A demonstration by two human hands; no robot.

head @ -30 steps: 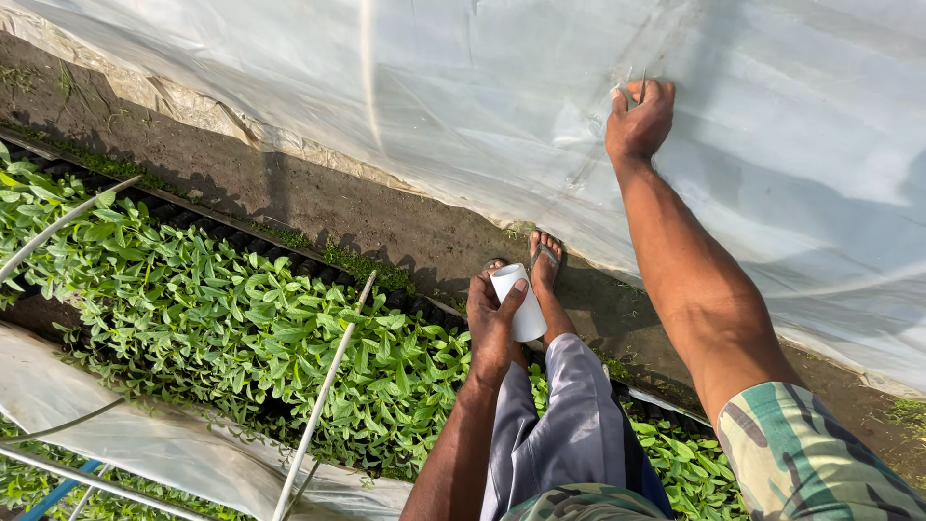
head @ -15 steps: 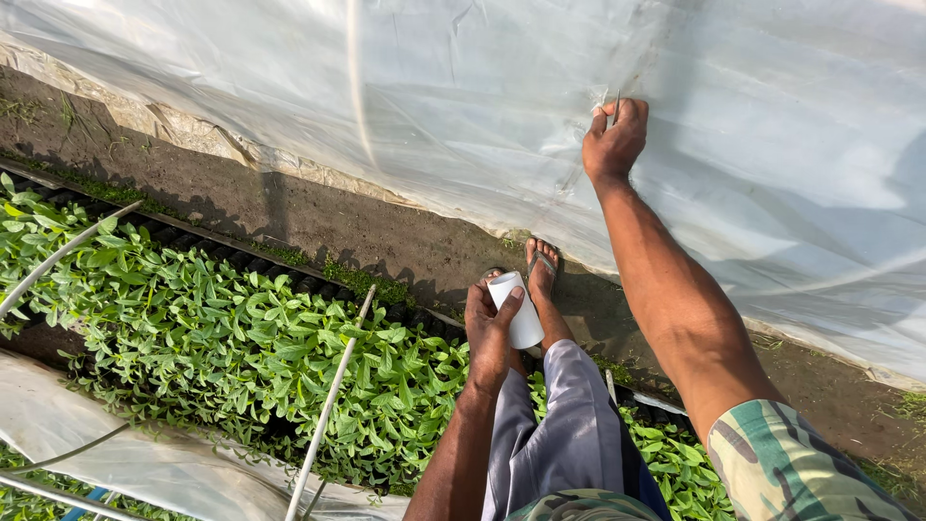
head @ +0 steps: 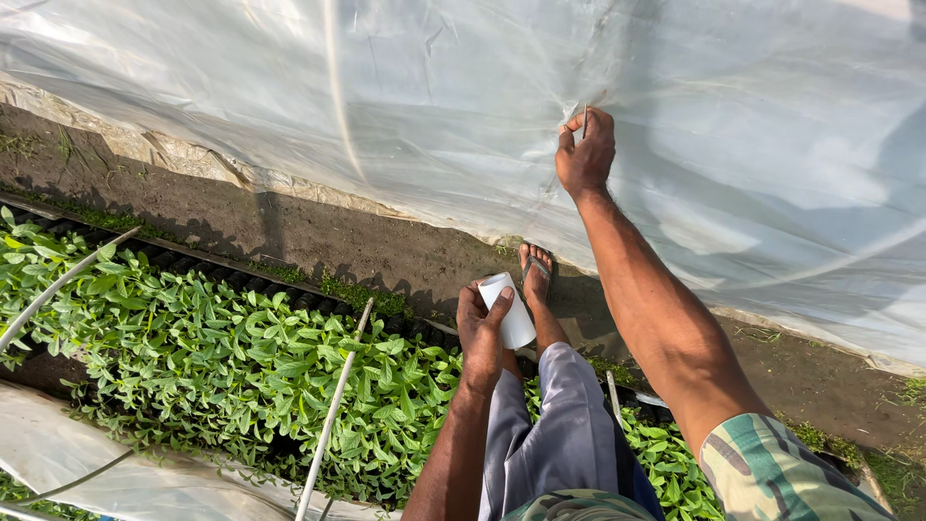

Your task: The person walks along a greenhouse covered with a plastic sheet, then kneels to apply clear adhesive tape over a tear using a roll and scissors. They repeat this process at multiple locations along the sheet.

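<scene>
Fingers of the left hand [head: 482,333] are wrapping around a white roll [head: 508,309], a short cylinder held just above the seedling tray [head: 241,357]. The roll's long axis is running from lower right to upper left, with its rounded end pointing up toward the plastic sheeting [head: 434,116]; the lower end is sticking out past the thumb. Whether the roll is tape or something else is hard to make out, since the palm is covering much of it.

Above the roll, the right hand [head: 585,154] is pinching a fold of the sheeting, fingers clenched on the film, where creases are radiating from the grip. What lies between those fingertips besides plastic cannot be told.

Beside the roll, a sandalled foot [head: 536,273] is resting on bare soil, the leg in grey trousers [head: 559,434] partly cut off by the lower edge. White hoops [head: 333,410] are crossing the seedlings.
</scene>
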